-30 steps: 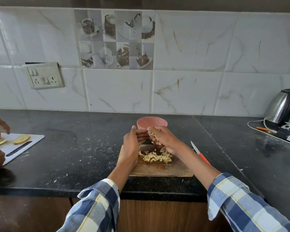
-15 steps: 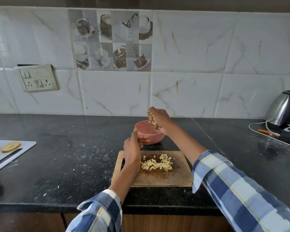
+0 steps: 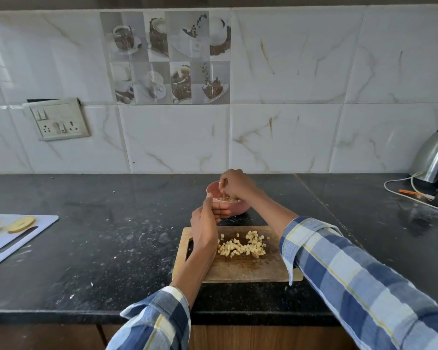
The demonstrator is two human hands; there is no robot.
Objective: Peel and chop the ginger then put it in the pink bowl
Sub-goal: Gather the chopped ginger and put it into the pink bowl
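Observation:
A pink bowl [image 3: 239, 209] stands on the black counter just behind a wooden chopping board [image 3: 240, 270]. My left hand [image 3: 205, 227] grips the bowl's near side, thumb at the rim and fingers round the wall. Above the bowl is my right hand [image 3: 235, 184], its fingers pointing down into it; small ginger pieces [image 3: 228, 199] lie inside beneath them. A pile of chopped ginger [image 3: 243, 247] sits on the middle of the board, just right of my left wrist.
A white cutting board [image 3: 15, 242] with pale slices lies at the counter's left edge. A steel kettle [image 3: 434, 157], its white cable and an orange-handled tool [image 3: 410, 192] are at the far right. A wall socket [image 3: 57, 121] is on the tiles.
My right hand carried a pinch of ginger from the board up over the bowl and lowered its fingers into it. My left hand took hold of the bowl. The other person's hands left view.

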